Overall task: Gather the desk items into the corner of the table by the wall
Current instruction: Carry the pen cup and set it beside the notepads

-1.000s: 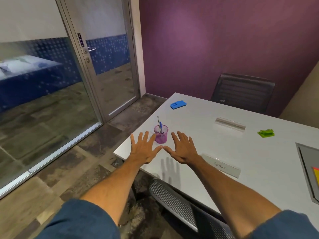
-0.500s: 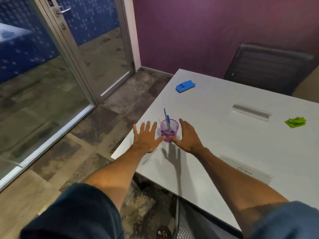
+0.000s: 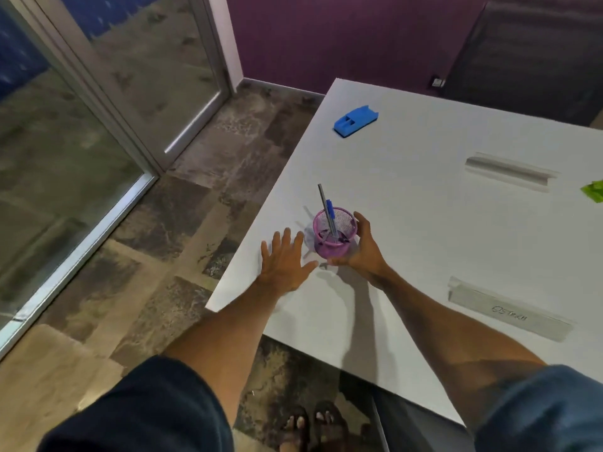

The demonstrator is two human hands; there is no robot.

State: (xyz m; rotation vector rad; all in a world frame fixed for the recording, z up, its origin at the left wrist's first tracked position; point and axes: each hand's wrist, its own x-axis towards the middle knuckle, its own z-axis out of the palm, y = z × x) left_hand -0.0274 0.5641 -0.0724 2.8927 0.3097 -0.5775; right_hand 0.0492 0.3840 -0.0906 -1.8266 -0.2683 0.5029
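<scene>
Fingers (image 3: 363, 225) of the right hand (image 3: 362, 252) curl round the pink mesh pen cup (image 3: 332, 236), thumb at its base. The left hand (image 3: 284, 265) lies just beside it, fingers straight and spread, holding nothing. The cup stands near the left edge of the tabletop (image 3: 424, 230). A blue eraser (image 3: 355, 117) lies toward the far left corner.

Head view, looking down. The right hand (image 3: 362, 252) curls round the purple mesh pen cup (image 3: 334, 234), which stands upright near the left edge of the white table (image 3: 424, 223) with pens (image 3: 328, 210) inside. The left hand (image 3: 284, 261), fingers spread, lies just beside the cup. Well apart: a blue eraser (image 3: 355, 117), a far nameplate (image 3: 509, 172), a near nameplate (image 3: 509, 316).
</scene>
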